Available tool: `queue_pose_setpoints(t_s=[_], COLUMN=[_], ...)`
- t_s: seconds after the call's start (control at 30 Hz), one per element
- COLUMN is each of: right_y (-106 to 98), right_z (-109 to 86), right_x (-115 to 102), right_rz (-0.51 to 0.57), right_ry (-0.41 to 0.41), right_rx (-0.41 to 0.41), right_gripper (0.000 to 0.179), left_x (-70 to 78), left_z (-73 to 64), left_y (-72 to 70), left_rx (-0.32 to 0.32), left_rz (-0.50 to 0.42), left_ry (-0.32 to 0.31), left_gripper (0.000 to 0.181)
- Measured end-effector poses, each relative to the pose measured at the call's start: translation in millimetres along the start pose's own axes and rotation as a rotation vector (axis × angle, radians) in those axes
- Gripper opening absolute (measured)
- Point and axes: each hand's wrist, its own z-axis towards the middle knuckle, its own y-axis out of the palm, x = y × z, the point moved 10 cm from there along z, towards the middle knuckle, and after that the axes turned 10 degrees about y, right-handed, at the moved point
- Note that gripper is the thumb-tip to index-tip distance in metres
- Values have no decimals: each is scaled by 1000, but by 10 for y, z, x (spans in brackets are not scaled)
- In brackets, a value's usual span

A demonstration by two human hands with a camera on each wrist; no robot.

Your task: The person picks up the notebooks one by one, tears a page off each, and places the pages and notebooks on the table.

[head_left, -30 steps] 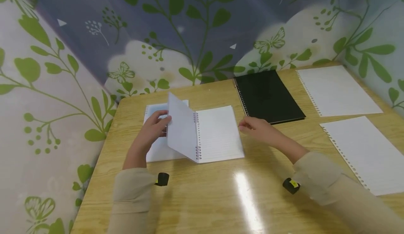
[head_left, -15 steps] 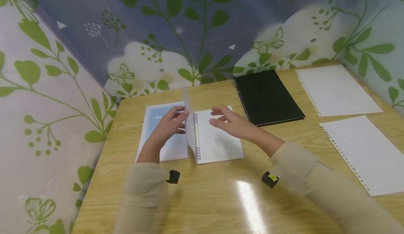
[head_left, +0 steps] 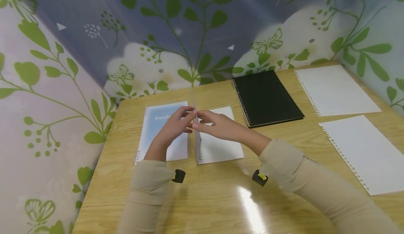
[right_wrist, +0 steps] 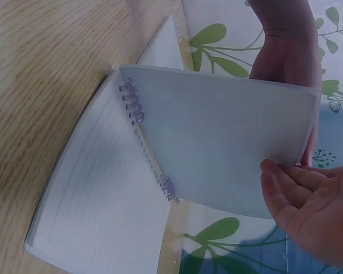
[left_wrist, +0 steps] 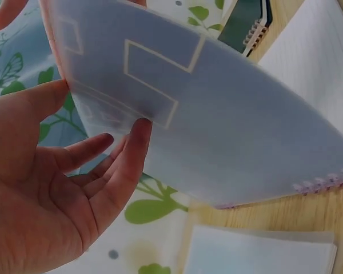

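A small spiral notebook (head_left: 222,149) lies unfolded on the table, its lined page bare. Its pale translucent cover (right_wrist: 217,137) stands nearly upright on the purple rings. My left hand (head_left: 173,125) holds the cover's free edge, thumb at the edge and fingertips against the outer face, as the left wrist view shows. From the other side my right hand (head_left: 222,126) reaches over the page. In the right wrist view its fingertips touch the inner face near that edge, with the thumb apart. Left of the notebook lies a blue-and-white notebook (head_left: 153,132) with printed lettering, partly hidden by my left hand.
A black spiral notebook (head_left: 268,99) lies to the right on the wooden table (head_left: 214,206). Two loose sheets, a back sheet (head_left: 337,90) and a front sheet (head_left: 363,153), lie farther right. Leaf-patterned wall covering (head_left: 176,34) borders the table behind and at the sides.
The cover has swung up from leaning left to nearly upright, with my left hand moving right along with it. My right hand has come left over the page to the cover.
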Motion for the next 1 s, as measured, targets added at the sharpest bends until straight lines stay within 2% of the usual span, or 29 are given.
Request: queue_pose_setpoints(t_s=[0.17, 0.4, 0.57, 0.77, 0.93, 1.0], right_y=[-34, -147, -186, -247, -291, -310], right_z=[-10, -16, -16, -35, -67, -79], right_x=[74, 198, 297, 424, 522, 584], right_rz=[47, 94, 153, 167, 190, 179], right_ry=[44, 84, 111, 123, 137, 150], right_rx=[20, 102, 122, 158, 172, 184], right_gripper=[66, 63, 63, 64, 64, 64], left_x=[3, -9, -76, -195, -254, -293], left_z=[24, 57, 84, 93, 117, 123], left_y=[81, 186, 245, 308, 365, 395], left_rx=[-17, -39, -43, -49, -82, -101], left_rz=[4, -24, -22, 82, 223, 286], left_ry=[15, 50, 56, 58, 169, 195], left_gripper=[54, 45, 39, 36, 38, 43])
